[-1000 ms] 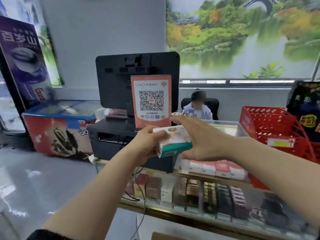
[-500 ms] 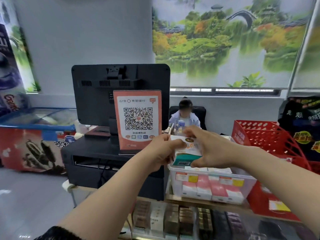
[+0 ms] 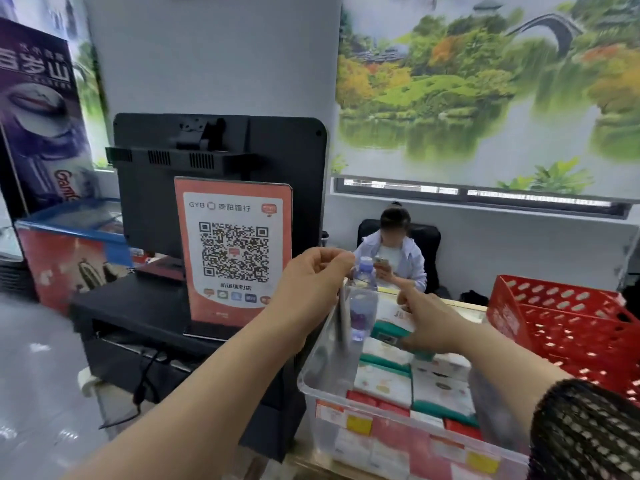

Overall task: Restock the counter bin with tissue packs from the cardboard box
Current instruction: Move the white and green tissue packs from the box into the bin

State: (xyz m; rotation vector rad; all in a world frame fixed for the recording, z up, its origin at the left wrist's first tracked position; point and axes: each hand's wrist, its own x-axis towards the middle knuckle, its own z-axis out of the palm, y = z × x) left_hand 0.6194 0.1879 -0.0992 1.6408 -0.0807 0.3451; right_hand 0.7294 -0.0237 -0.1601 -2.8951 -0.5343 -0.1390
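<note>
Head view: I am watching two forearms reaching over a clear counter bin, its near right corner running out of sight behind a black mesh sleeve. The right grip is lying on a white-and-teal tissue pack at the far end of the bin, forefinger pointing straight ahead. Its other fingers are hiding under the palm, so I cannot tell whether it is clasping the pack or only resting on it. The left grip is hovering above the bin's left wall, fingers curling in against the thumb, with nothing showing between them. More tissue packs are lying flat in rows inside the bin, and red-fronted ones are showing blurred through its front wall. A water bottle is standing just beyond the left grip, its lower half smearing through the plastic. A seated person is showing behind it, partly covered. An orange QR sign is standing against a black monitor on the left, and a red basket is sitting on the right.
</note>
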